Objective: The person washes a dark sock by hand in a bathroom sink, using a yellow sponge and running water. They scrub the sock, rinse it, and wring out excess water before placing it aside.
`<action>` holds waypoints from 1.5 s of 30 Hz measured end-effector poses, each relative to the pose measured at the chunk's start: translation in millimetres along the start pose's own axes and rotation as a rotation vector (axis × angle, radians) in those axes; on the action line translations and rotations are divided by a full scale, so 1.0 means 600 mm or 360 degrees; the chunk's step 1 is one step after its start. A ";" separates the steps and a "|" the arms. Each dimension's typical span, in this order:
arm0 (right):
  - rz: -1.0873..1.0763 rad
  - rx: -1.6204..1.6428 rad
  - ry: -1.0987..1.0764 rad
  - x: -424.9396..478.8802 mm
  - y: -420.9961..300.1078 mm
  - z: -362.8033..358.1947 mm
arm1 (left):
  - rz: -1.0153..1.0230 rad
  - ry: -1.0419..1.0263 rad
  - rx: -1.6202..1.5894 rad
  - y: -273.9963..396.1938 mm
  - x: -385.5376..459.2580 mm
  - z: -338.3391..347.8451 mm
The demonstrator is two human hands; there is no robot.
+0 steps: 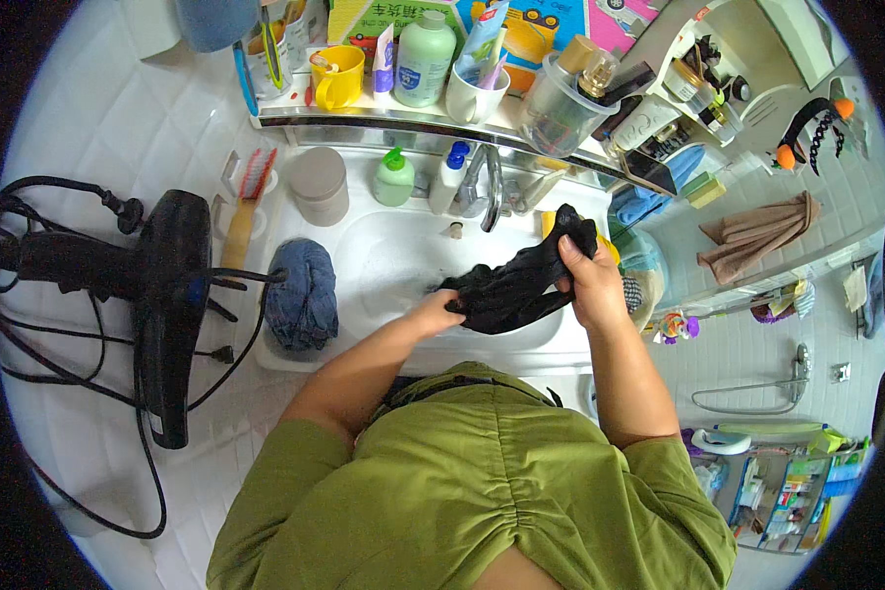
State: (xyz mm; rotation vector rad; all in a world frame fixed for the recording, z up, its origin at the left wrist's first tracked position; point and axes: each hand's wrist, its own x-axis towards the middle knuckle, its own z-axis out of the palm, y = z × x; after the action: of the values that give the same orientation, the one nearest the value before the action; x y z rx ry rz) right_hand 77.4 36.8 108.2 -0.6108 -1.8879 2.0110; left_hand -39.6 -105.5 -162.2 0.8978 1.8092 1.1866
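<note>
A piece of black cloth (512, 287) is stretched between my two hands over the right side of the white washbasin (383, 258). My left hand (436, 313) grips its lower left end. At the upper right, my right hand (596, 276) holds the other end, with the thumb on top of the bunched fabric. The chrome faucet (493, 188) stands behind the cloth. A bundle of blue-grey cloth (302, 295) lies on the basin's left rim. What kind of garment the black cloth is, I cannot tell.
A green pump bottle (394, 177), a white pump bottle (448, 181) and a grey lidded jar (320, 186) stand behind the basin. A black hair dryer (169, 317) with cords hangs at left beside a wooden-handled brush (242, 221). Cups and bottles crowd the shelf (413, 122) above.
</note>
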 end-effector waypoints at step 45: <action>-0.0115 -0.0405 -0.0442 0.017 0.119 -0.157 | -0.0042 0.0157 -0.0592 0.314 -0.085 0.060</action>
State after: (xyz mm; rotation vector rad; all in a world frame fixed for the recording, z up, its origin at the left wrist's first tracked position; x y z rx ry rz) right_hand 120.5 117.1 32.7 -0.3289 -2.3163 1.9063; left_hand 41.4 -76.4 17.0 0.6078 1.5951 1.5094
